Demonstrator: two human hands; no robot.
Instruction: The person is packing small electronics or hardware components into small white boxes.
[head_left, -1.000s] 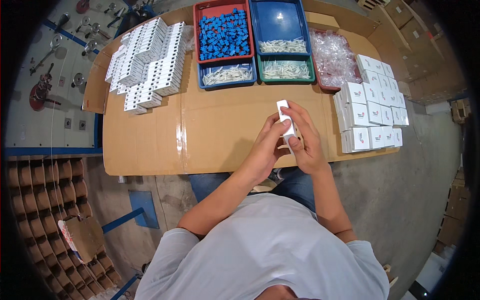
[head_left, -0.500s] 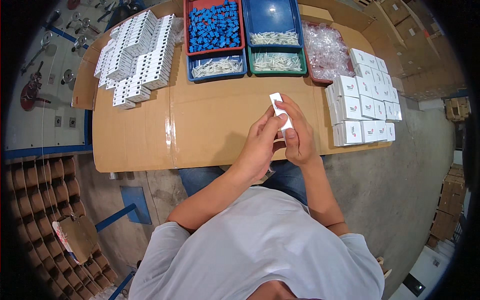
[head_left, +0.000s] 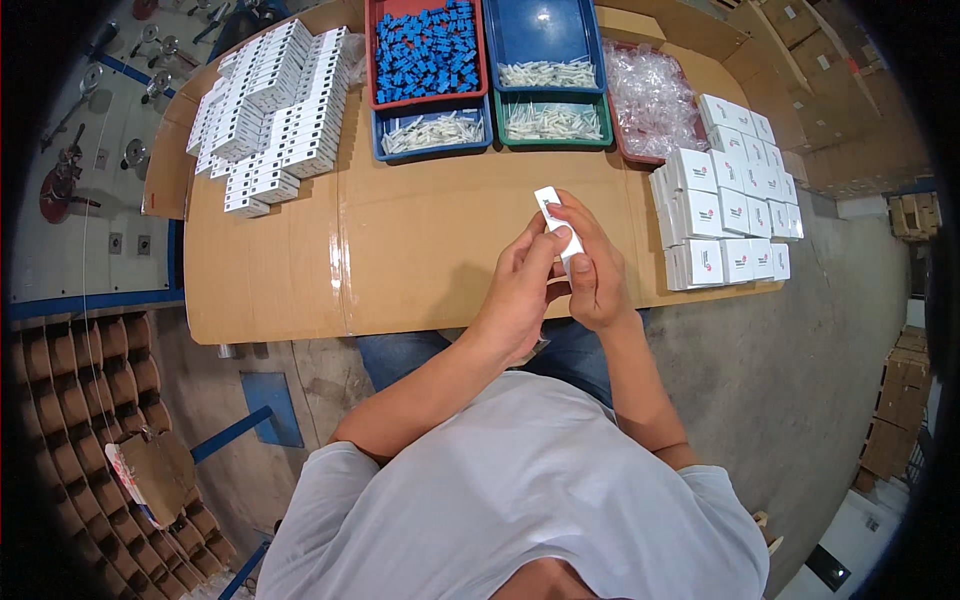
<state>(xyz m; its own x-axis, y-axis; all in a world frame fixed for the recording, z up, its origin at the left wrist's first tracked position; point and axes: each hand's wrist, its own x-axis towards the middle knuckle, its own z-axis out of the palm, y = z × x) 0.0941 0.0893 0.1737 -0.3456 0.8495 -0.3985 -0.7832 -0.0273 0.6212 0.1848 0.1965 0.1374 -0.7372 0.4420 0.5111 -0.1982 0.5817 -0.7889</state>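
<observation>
A small, narrow white box [head_left: 547, 200] is held tilted in front of me, over the near part of the cardboard-covered table [head_left: 430, 240]. My left hand [head_left: 518, 290] is closed on its left side, thumb lying across the front face. From the right, my right hand [head_left: 600, 268] grips the same box, with fingers over its upper part and thumb near its lower end. A dark mark shows near the box's top end. My fingers cover much of its middle, and whether it is sealed I cannot make out.
Stacked white boxes [head_left: 265, 110] stand at the left, more white boxes [head_left: 735, 200] at the right. Along the back are a red tray of blue parts [head_left: 425, 55], blue trays [head_left: 540, 30] and a green tray [head_left: 553, 143] with white sticks, and a red tray of clear plastic pieces [head_left: 650, 100].
The white box's upper end has leaned slightly further left. Both hands keep their hold, with only small finger shifts.
</observation>
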